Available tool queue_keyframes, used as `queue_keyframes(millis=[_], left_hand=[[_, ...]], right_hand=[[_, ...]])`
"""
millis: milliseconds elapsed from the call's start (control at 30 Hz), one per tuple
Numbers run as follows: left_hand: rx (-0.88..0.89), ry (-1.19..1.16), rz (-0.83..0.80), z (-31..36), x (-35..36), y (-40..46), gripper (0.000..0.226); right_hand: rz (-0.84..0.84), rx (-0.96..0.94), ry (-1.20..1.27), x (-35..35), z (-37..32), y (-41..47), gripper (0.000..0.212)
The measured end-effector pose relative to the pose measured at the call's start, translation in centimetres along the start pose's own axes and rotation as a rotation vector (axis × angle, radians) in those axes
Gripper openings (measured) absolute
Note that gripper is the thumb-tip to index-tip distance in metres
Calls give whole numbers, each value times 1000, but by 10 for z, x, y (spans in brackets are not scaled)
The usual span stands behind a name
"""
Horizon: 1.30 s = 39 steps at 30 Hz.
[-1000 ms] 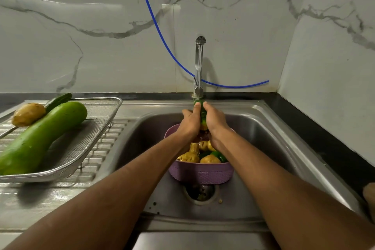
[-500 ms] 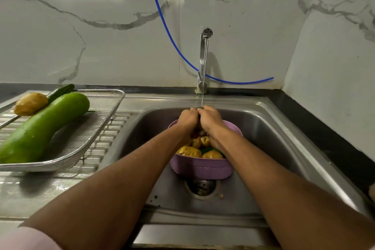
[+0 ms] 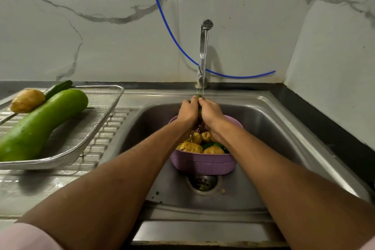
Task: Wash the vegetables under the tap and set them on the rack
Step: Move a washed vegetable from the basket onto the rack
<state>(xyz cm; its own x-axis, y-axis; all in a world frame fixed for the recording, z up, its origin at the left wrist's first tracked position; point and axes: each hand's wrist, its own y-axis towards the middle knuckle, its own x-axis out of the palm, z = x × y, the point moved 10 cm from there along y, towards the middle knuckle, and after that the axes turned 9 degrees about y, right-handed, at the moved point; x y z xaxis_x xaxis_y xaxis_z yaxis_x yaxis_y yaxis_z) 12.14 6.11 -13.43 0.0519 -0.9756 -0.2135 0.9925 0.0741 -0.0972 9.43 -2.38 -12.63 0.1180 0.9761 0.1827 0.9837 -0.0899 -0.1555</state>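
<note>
My left hand [image 3: 188, 111] and my right hand [image 3: 210, 112] are pressed together around a green vegetable [image 3: 198, 97], only its tip showing above the fingers. A thin stream of water from the tap [image 3: 204, 46] falls onto it. Below my hands a purple basket [image 3: 203, 163] in the sink holds potatoes [image 3: 190, 146] and something dark green. On the left, the mesh rack [image 3: 97, 119] carries a long green gourd [image 3: 40, 124], a potato [image 3: 27, 100] and a dark cucumber [image 3: 58, 87].
The steel sink [image 3: 274, 128] has an open drain [image 3: 203, 182] in front of the basket. A ribbed draining board [image 3: 101, 148] lies under the rack. A blue hose [image 3: 172, 32] runs down the marble wall behind the tap. A black counter edge [image 3: 324, 119] borders the right.
My hands dropped lower half a second ago, hiding the vegetable, and have risen again under the stream so its green tip shows. The view has shifted slightly.
</note>
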Motion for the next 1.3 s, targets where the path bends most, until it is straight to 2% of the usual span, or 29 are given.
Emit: queue_keyframes(millis=[100,267,433,633,767,867,1033,1100,1200,1300], left_hand=[[-32,21,-23,-8,5,-1,47],[11,8,-55,-3,12,-10,45],[-64,-55,-5,-12,3,-4,46],[35,27,-38,1,18,-10,42],[82,0,-5,3,13,-5,40],[78,-27,21,2,8,-6,30],[94,-93,61,8,2,-15,26],[100,-100,61,8,1,-15,27],[132,47,31,12,0,-15,35],[157,337,-1,12,1,-14,64]], right_hand=[[7,9,-76,-5,1,-2,32],[24,34,44,-16,-3,0,30],[-29,-21,-189,-1,2,-3,34],[45,74,64,-21,-1,1,40],[48,30,-79,-9,2,2,43],[49,49,-96,-9,2,-6,40],[38,135,142,-17,1,-7,37],[27,114,133,-11,-3,-11,30],[21,59,38,-5,-7,-13,28],[14,70,-1,-6,-8,-17,34]])
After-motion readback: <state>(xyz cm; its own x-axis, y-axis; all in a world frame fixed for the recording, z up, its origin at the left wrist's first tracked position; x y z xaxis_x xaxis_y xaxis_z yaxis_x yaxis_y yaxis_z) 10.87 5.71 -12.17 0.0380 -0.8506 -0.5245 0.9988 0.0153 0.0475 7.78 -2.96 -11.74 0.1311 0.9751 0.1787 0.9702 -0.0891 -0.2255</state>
